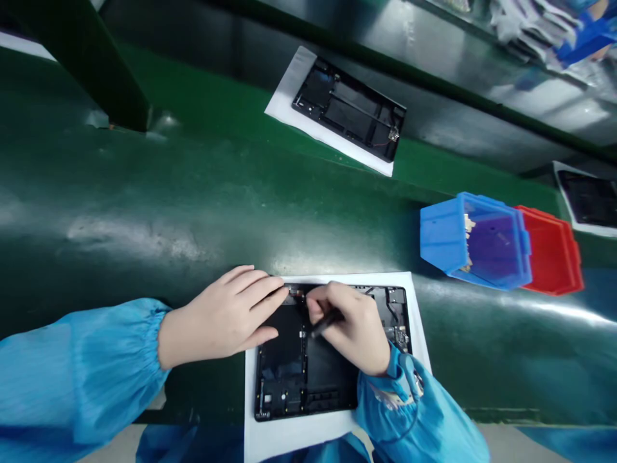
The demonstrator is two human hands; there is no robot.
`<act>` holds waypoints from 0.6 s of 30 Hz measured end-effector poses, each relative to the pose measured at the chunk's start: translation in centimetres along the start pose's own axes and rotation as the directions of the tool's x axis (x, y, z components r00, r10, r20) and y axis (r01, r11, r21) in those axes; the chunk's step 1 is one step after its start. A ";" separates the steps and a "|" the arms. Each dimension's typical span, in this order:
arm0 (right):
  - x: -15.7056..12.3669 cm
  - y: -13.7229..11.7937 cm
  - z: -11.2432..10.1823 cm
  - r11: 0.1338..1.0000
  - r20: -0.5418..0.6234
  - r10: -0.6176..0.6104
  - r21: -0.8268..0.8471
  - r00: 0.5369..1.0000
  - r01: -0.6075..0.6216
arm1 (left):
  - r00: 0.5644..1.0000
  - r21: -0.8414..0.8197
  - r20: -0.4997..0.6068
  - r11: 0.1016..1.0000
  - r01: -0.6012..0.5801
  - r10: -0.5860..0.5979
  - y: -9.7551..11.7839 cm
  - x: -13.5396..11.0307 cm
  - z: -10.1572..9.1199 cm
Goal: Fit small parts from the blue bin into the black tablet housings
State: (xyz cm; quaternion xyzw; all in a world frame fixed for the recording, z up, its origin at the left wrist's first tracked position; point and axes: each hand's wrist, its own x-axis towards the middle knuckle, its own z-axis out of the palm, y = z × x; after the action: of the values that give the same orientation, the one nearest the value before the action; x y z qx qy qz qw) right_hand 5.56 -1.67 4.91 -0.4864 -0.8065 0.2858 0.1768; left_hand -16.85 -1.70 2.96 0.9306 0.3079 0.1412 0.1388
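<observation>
In front of me a black tablet-like housing (pixel 279 376) lies on a white sheet (pixel 337 426), with its inner side up. Small parts and cables show along its right side. My left hand (pixel 226 315) rests at the housing's upper left edge, fingers stretched out, their tips near a small part there. In a pinch grip, my right hand (pixel 354 325) holds a dark pen-like tool (pixel 324 323) over the upper middle of the housing. Its working tip is hidden or too blurred to make out.
A second black housing (pixel 351 109) lies on white paper further back. To the right stand a blue bin (pixel 441 238) holding small pale parts and a red bin (pixel 554 251). Another housing (pixel 590 196) sits at the far right. A dark green post (pixel 96 64) rises at the upper left.
</observation>
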 end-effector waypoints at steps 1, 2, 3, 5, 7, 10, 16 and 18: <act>-0.1 -0.1 0.1 0.998 0.048 -0.068 -0.004 0.997 0.068 | 1.000 -0.015 -0.008 1.000 0.021 -0.021 0.0 0.2 0.0; -0.3 -0.1 0.2 0.992 0.094 -0.123 -0.023 0.988 0.125 | 0.999 -0.031 -0.021 0.998 0.045 -0.046 0.0 0.5 0.0; -0.4 -0.2 0.3 0.984 0.131 -0.160 -0.053 0.978 0.168 | 0.997 -0.049 -0.038 0.996 0.068 -0.070 0.0 0.7 0.1; -0.5 -0.3 0.6 0.973 0.165 -0.179 -0.116 0.970 0.199 | 0.992 -0.094 -0.065 0.990 0.105 -0.111 -0.1 1.0 0.2; -0.6 -0.3 0.6 0.978 0.172 -0.150 -0.117 0.974 0.171 | 0.989 -0.134 -0.073 0.984 0.121 -0.132 -0.2 1.2 0.2; -0.5 0.1 0.2 0.994 0.198 -0.071 -0.064 0.978 0.085 | 0.988 -0.148 -0.062 0.980 0.135 -0.145 -0.3 1.3 0.2; -0.2 0.7 -1.0 0.995 0.171 0.092 -0.051 0.981 -0.084 | 0.989 -0.110 -0.047 0.984 0.138 -0.143 -0.4 1.5 0.2; 0.0 0.6 -0.9 0.993 0.103 0.108 -0.057 0.989 -0.102 | 0.989 -0.107 -0.050 0.986 0.131 -0.137 -0.5 1.5 0.2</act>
State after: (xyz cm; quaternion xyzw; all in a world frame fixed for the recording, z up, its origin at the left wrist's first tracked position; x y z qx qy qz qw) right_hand 6.51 -1.18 5.26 -0.5166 -0.7952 0.2993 0.1057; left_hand -15.87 -0.46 2.88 0.8949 0.3659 0.1738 0.1871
